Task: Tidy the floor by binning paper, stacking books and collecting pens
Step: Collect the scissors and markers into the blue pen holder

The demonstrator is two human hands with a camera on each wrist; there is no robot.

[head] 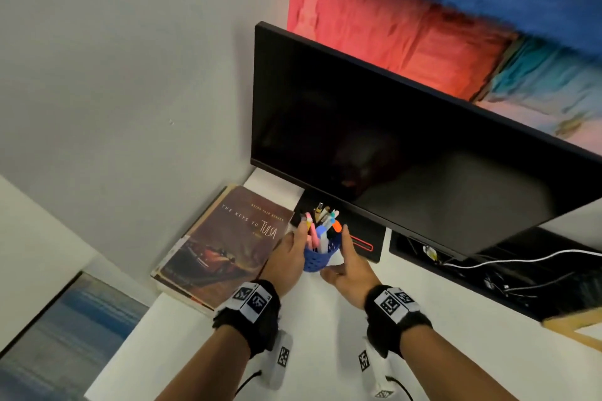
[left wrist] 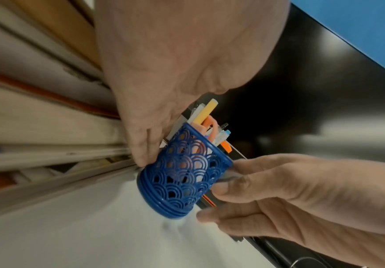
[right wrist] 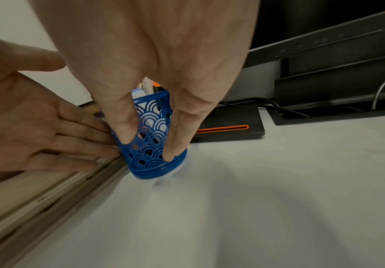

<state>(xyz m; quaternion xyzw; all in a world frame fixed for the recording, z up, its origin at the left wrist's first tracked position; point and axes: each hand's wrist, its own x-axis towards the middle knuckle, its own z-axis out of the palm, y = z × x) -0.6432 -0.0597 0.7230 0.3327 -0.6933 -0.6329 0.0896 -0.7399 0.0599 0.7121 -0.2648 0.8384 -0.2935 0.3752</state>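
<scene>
The pen cup (head: 321,256) sits on the white bench (head: 325,335), between the books (head: 221,244) and the monitor (head: 407,140), tilted, mouth toward the monitor. Left hand (head: 286,254) and right hand (head: 348,267) press straight fingers against its sides, nothing curled round. Tilted further, the pens (head: 322,225) could spill.

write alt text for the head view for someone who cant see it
Both hands, left and right, flank a blue lattice cup full of pens on a white desk. A stack of books lies to its left, and a dark monitor stands behind.
</scene>
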